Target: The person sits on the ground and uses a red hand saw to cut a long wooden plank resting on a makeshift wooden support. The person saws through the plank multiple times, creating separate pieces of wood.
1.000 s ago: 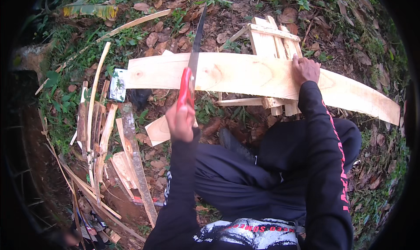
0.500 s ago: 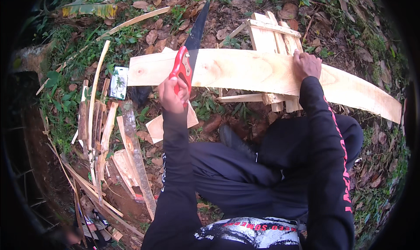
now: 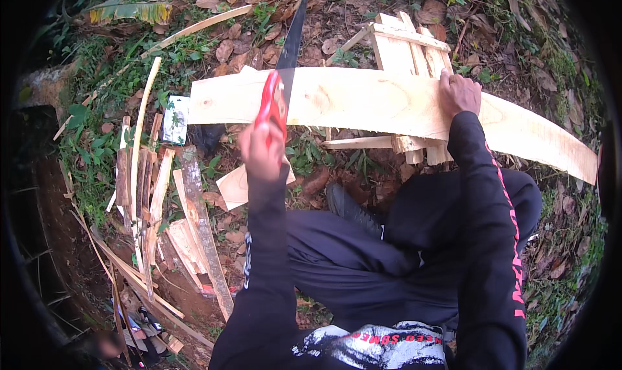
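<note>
A handsaw [image 3: 275, 104] with a red handle and dark blade is gripped in my left hand [image 3: 262, 148], which is slightly blurred. Its blade crosses the left part of a long pale wooden plank [image 3: 363, 99] and points away from me. The plank lies crosswise in front of me. My right hand [image 3: 461, 95] clasps its far edge, fingers curled over, right of the middle. Beneath the plank stands a low support of nailed wood pieces [image 3: 396, 53], partly hidden by it.
Several wood strips and offcuts [image 3: 155, 195] lie on the ground at left. A white rectangular packet [image 3: 175, 120] sits by the plank's left end. A small pale board [image 3: 236, 187] rests below the saw. Dry leaves and green plants cover the ground; part of another person [image 3: 139, 337] shows at lower left.
My left hand has moved slightly toward me and to the right with the saw, whose blade stands a little steeper. My right hand still holds the plank.
</note>
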`<action>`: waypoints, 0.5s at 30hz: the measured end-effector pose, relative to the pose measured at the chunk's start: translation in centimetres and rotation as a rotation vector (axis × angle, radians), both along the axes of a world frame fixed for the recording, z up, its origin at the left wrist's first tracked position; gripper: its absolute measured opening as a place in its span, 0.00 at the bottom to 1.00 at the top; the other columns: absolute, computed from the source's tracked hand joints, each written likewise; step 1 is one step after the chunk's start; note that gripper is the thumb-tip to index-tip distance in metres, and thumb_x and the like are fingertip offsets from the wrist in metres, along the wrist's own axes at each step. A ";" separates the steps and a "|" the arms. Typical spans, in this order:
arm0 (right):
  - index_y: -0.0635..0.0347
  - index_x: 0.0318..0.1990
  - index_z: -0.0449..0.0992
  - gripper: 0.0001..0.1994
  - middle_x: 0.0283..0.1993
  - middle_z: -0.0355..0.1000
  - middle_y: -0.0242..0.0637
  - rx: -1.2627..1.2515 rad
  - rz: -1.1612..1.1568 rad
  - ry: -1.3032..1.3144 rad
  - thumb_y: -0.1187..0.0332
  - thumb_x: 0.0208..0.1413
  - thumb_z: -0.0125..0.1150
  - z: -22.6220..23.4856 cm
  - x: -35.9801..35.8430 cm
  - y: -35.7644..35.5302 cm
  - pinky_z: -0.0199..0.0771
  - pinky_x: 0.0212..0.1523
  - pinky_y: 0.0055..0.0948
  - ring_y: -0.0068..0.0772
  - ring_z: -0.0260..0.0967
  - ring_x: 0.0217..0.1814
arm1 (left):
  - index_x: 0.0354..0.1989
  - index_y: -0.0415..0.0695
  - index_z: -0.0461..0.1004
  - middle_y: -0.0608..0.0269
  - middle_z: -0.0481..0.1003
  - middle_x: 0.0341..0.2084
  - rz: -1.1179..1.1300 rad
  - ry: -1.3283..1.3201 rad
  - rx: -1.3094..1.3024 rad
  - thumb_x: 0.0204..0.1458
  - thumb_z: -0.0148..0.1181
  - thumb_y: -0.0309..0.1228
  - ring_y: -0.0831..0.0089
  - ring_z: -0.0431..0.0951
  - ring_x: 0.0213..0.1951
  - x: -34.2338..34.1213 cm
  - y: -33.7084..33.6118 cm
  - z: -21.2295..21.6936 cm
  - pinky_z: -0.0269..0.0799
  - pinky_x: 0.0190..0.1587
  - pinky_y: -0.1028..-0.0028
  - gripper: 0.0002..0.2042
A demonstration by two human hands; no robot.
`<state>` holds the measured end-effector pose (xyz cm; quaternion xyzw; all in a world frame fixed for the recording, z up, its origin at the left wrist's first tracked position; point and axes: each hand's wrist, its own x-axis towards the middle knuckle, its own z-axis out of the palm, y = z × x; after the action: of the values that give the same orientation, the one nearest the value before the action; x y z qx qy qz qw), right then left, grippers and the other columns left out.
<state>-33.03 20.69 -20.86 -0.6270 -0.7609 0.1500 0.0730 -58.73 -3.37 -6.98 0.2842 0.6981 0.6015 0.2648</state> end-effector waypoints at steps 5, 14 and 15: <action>0.59 0.24 0.78 0.26 0.30 0.76 0.46 0.031 -0.031 -0.050 0.52 0.63 0.40 -1.7 0.5 1.1 0.61 0.41 0.43 0.47 0.73 0.37 | 0.24 0.38 0.66 0.71 0.57 0.10 -0.095 -0.074 -0.024 0.58 0.45 0.37 0.84 0.53 0.11 1.3 -4.0 -0.2 0.46 0.13 0.82 0.15; 0.62 0.23 0.78 0.29 0.28 0.75 0.51 -0.014 -0.012 -0.006 0.51 0.63 0.38 -2.5 -0.4 1.3 0.60 0.43 0.43 0.52 0.71 0.34 | 0.23 0.37 0.65 0.70 0.58 0.10 -0.063 -0.141 0.104 0.58 0.44 0.38 0.84 0.53 0.11 2.4 -9.2 -0.5 0.46 0.12 0.81 0.17; 0.62 0.24 0.78 0.28 0.29 0.76 0.50 -0.015 -0.031 -0.020 0.51 0.63 0.38 -2.7 -0.4 1.5 0.60 0.43 0.43 0.51 0.72 0.35 | 0.23 0.38 0.65 0.71 0.57 0.10 -0.032 -0.074 0.048 0.58 0.45 0.38 0.83 0.53 0.11 1.3 -5.3 -1.4 0.45 0.13 0.81 0.16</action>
<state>-33.45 22.19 -23.51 -0.6407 -0.7506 0.1485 0.0631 -57.42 -8.63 -8.35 0.2793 0.6686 0.6238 0.2930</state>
